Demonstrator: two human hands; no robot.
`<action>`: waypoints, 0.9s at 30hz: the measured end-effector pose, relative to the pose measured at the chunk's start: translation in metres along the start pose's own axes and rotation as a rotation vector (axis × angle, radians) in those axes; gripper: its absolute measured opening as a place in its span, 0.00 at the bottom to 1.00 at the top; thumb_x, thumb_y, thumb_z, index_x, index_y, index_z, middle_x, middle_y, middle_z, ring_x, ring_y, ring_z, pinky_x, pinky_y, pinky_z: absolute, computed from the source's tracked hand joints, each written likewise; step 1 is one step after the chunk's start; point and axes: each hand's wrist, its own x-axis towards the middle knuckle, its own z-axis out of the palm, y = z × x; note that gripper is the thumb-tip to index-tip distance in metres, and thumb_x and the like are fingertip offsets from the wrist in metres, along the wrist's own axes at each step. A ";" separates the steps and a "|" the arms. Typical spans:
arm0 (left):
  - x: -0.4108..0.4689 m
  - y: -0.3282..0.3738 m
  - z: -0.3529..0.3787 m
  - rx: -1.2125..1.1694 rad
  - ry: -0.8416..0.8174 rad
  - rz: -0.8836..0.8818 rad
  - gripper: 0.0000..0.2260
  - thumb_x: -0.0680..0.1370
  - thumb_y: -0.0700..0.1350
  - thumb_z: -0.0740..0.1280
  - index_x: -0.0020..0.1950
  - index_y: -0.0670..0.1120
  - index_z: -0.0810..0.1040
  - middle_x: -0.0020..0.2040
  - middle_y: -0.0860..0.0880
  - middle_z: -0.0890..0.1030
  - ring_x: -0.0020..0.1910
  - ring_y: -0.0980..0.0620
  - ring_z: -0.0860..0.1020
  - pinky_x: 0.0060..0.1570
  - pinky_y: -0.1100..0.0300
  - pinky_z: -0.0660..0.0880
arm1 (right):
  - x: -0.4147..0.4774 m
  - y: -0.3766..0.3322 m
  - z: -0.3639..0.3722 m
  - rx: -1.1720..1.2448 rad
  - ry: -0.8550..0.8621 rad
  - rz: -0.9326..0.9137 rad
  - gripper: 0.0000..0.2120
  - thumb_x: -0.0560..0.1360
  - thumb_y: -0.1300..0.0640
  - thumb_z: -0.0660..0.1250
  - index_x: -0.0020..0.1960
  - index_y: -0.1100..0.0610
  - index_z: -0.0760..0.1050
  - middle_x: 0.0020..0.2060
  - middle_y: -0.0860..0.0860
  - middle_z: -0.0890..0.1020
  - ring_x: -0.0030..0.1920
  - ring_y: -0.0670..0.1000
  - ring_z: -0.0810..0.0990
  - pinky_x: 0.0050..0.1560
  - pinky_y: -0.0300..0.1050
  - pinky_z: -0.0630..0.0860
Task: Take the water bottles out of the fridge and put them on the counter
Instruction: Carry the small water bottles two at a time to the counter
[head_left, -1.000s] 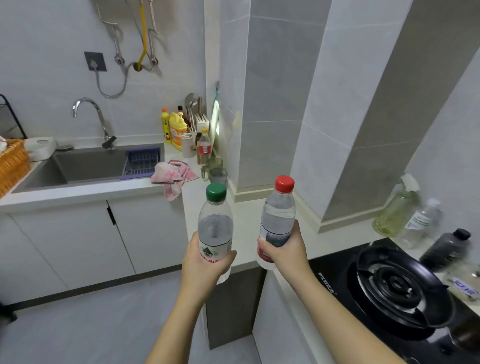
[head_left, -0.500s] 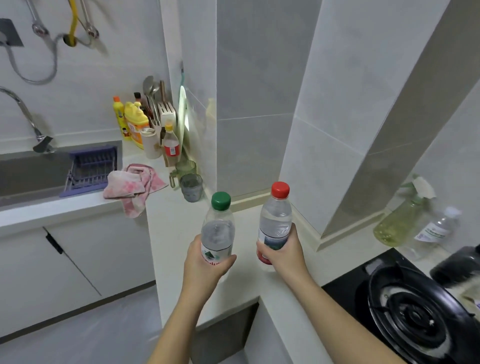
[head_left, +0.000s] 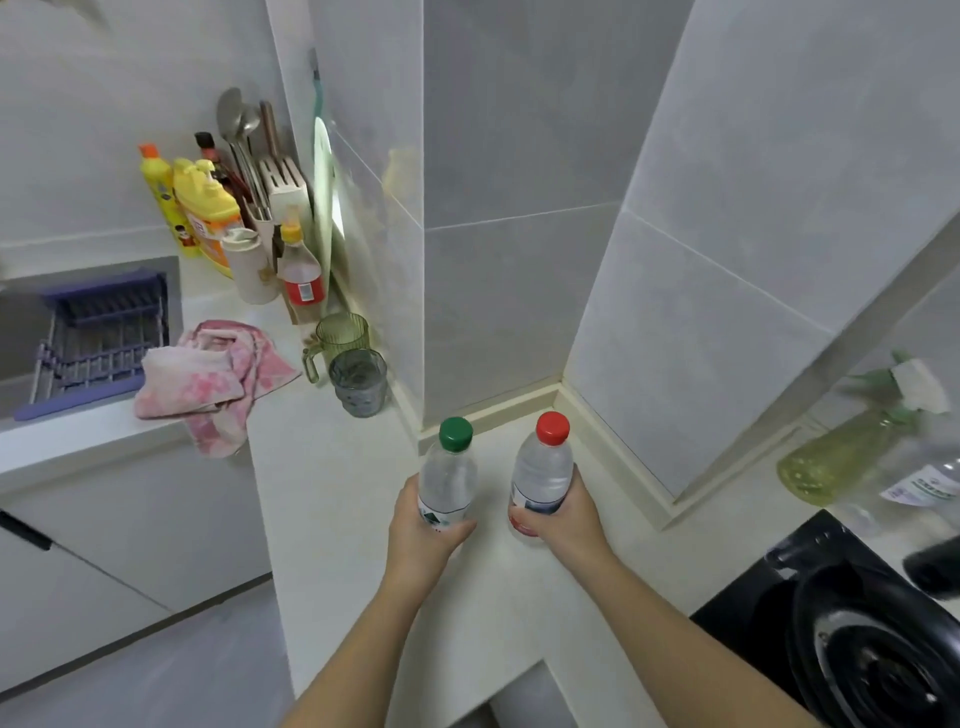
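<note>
Over the counter (head_left: 332, 493), near the wall corner, two upright bottles are held: green-capped (head_left: 448, 478) by the left hand (head_left: 423, 530), red-capped (head_left: 540, 475) by the right hand (head_left: 563, 522). Thin, smooth walls (probably full, moderately heavy) suit a mid-body hold.

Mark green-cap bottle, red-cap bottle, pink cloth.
green-cap bottle (head_left: 448, 475), head view, clear body above label.
red-cap bottle (head_left: 543, 469), head view, clear body below cap.
pink cloth (head_left: 208, 379), head view, middle of folds.
</note>
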 end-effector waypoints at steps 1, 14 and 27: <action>0.005 -0.004 0.002 0.003 -0.005 -0.001 0.28 0.65 0.38 0.78 0.59 0.52 0.71 0.54 0.51 0.78 0.50 0.57 0.78 0.40 0.69 0.72 | 0.006 0.004 0.002 0.000 -0.003 0.006 0.27 0.63 0.65 0.80 0.56 0.50 0.72 0.50 0.47 0.83 0.50 0.46 0.82 0.40 0.32 0.76; 0.044 -0.022 0.018 0.036 -0.045 0.066 0.30 0.65 0.39 0.79 0.61 0.56 0.70 0.55 0.57 0.78 0.52 0.63 0.77 0.47 0.70 0.73 | 0.060 0.036 0.019 0.015 -0.084 -0.021 0.26 0.62 0.61 0.79 0.56 0.55 0.72 0.47 0.52 0.82 0.47 0.51 0.82 0.45 0.47 0.82; 0.080 -0.012 0.060 0.245 -0.062 0.111 0.22 0.66 0.46 0.78 0.52 0.60 0.72 0.51 0.55 0.79 0.50 0.55 0.77 0.47 0.63 0.72 | 0.100 0.049 0.010 -0.073 0.095 0.007 0.20 0.65 0.55 0.80 0.53 0.51 0.76 0.45 0.48 0.84 0.47 0.47 0.83 0.47 0.44 0.80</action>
